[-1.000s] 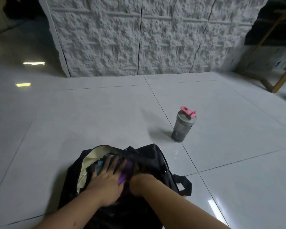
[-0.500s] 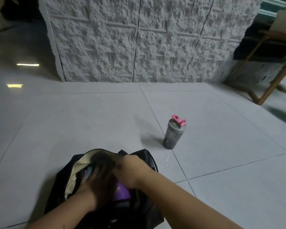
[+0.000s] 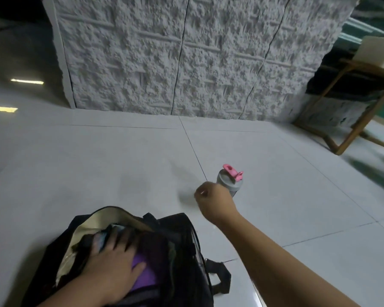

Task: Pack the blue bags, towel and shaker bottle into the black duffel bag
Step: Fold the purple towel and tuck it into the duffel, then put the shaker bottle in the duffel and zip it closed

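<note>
Shaker bottle (image 3: 231,181), mid-frame, could be toppled by the right hand (image 3: 212,201), fingers curled, grip unclear; left hand (image 3: 111,271) is pressed flat inside the duffel bag (image 3: 186,251).

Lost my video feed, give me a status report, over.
Left hand flat on contents inside duffel bag. Right hand at shaker bottle, grip unclear. Bottle upright on floor, path unobstructed.

You see a pale tiled floor (image 3: 98,173); the open duffel bag (image 3: 186,251) lies on it, the shaker bottle (image 3: 232,180) standing beyond the bag.
</note>
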Motion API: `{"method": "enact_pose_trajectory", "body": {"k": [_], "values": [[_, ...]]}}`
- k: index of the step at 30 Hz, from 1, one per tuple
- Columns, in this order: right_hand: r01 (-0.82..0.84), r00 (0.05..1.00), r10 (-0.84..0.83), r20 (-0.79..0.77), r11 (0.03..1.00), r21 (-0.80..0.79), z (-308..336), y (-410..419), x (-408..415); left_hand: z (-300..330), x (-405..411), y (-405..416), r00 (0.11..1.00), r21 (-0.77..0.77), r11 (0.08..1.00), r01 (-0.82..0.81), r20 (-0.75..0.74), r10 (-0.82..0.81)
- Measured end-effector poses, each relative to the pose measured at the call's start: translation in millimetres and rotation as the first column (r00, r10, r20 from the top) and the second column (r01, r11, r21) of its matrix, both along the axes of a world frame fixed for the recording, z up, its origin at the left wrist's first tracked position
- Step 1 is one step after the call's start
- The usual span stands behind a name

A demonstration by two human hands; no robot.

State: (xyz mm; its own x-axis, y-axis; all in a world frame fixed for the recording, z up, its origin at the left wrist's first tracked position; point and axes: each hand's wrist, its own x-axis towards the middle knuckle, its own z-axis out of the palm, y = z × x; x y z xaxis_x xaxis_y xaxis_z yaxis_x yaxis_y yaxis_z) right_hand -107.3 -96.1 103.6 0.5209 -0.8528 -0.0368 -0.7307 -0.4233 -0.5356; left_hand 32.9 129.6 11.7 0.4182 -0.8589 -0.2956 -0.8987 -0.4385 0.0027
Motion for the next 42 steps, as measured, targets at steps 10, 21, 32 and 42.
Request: {"method": "enact_pose_trajectory", "body": {"k": [10,21,32,42], "values": [[0.126,0.973,-0.162,-0.162,0.970,-0.210,-20.4,-94.5,-4.5,136.0,-35.1,-88.7,0.928,-0.495,0.869,0.019,-0.314,-0.199],[0.201,0.979,-0.202,-0.038,0.979,-0.034,-52.5,-145.3,-34.2,74.1,-50.9,-235.7,0.858,-0.389,0.919,-0.062,-0.491,-0.150],[0.124,0.972,-0.104,0.212,0.989,-0.082,-62.3,-102.2,-71.6,50.3,-93.8,-249.0,0.775,-0.408,0.900,-0.155,-0.615,-0.146],[-0.035,0.954,0.049,0.295,0.998,-0.050,48.0,-47.5,-73.6,107.4,-98.0,-221.9,-0.356,0.158,0.589,-0.793,-0.904,-0.236]]}}
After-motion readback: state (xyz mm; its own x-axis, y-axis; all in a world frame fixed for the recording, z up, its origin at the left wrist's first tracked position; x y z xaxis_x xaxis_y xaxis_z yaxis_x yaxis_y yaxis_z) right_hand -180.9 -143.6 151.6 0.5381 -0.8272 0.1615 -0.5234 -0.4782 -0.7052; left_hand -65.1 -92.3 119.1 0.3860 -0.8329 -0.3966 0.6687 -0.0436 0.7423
